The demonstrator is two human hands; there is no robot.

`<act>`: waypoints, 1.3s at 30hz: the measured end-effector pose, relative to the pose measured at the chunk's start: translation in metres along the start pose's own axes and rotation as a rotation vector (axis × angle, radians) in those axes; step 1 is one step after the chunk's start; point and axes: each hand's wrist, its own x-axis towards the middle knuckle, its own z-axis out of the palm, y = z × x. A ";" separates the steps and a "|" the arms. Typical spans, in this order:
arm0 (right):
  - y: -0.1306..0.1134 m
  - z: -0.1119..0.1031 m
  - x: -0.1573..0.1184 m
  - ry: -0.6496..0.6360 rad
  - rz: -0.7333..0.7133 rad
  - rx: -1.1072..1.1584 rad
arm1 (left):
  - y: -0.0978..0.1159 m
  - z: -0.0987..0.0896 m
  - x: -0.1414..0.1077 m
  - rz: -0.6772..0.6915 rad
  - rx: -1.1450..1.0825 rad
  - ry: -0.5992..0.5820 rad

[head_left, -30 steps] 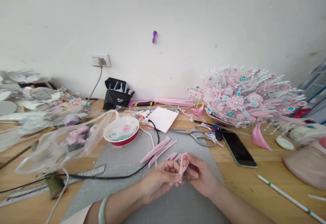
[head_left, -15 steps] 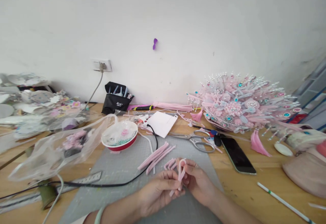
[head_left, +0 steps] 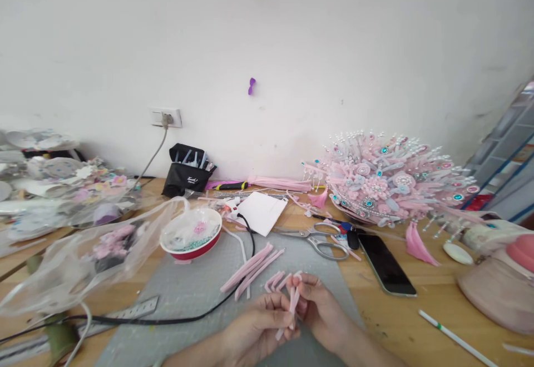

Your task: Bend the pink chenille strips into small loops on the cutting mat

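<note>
A pale pink fuzzy strip point(head_left: 294, 303), folded over on itself, is held between both hands above the grey cutting mat point(head_left: 183, 278). My left hand point(head_left: 267, 318) pinches its lower part, with a short end sticking out below the fingers. My right hand point(head_left: 317, 306) grips it near the folded top. Just behind the fingertips lie a few short bent pink pieces point(head_left: 275, 281). Longer straight pink strips point(head_left: 252, 269) rest on the mat to their left, partly over a black cable.
Scissors point(head_left: 311, 239) and a phone point(head_left: 387, 264) lie right of the mat. A beaded pink headpiece point(head_left: 379, 180) stands behind. At left are a bowl of beads point(head_left: 192, 253), a clear bag point(head_left: 104, 250) and a metal ruler point(head_left: 137, 308). A white card point(head_left: 261, 213) lies behind the mat.
The view has tilted slightly upward, so everything sits lower. The strip's open loop at the top is now pressed narrower between my fingers.
</note>
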 end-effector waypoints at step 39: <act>0.001 -0.003 0.006 -0.202 -0.005 -0.124 | -0.002 -0.006 0.003 0.229 0.276 0.151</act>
